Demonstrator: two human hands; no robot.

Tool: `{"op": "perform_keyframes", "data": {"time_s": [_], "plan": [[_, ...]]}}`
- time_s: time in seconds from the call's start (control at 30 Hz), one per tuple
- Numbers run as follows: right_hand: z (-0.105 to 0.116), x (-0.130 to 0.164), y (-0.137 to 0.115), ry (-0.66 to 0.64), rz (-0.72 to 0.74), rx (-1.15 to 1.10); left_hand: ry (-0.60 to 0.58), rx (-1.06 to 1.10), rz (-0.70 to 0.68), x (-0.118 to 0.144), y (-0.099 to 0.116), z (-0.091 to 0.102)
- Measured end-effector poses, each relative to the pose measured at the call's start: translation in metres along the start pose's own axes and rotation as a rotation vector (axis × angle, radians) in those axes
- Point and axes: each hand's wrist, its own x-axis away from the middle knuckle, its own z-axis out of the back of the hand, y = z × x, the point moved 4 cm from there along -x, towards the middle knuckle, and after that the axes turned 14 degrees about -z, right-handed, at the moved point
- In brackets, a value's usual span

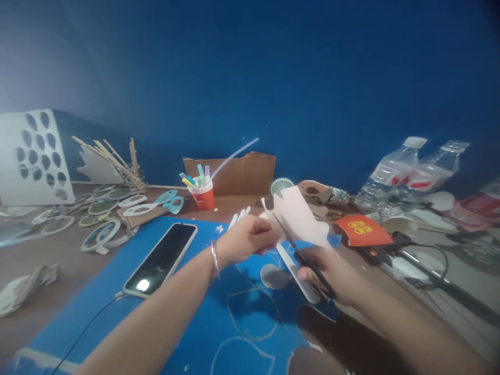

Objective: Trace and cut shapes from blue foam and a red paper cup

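Forearms are reaching in over the blue mat (195, 333). Right hand (332, 273) is gripping scissors (302, 260), fingers closed around the handles, blades sitting in the edge of the pale sheet (299, 216). Left hand (246, 239) is pinching the sheet's left edge, fingers together on it, holding it up above the mat. Phone (162, 258) is lying left of the hands. Farther back, a red cup (203, 197) is holding markers; bottles (406, 174) are lying at far right.

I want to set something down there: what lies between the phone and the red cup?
In the head view, only bare blue mat and a strip of brown tabletop lie between the phone and the red cup; the teal cutouts sit just left.
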Motion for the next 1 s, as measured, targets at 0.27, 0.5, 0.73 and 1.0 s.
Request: {"op": "perform_keyframes", "data": {"time_s": [0.27, 0.5, 0.73, 1.0], "plan": [[-0.010, -0.001, -0.003, -0.025, 0.033, -0.233, 0.172, 0.251, 0.002, 0.000, -0.003, -0.012], [-0.018, -0.003, -0.003, -0.063, 0.045, -0.426, 0.313, 0.326, -0.036, -0.001, -0.007, -0.034], [-0.018, -0.004, -0.006, 0.015, 0.133, -0.357, 0.317, 0.272, -0.035, 0.001, -0.008, -0.040], [-0.015, -0.004, -0.003, 0.062, 0.106, -0.239, 0.275, 0.218, 0.000, 0.001, -0.006, -0.035]]}}
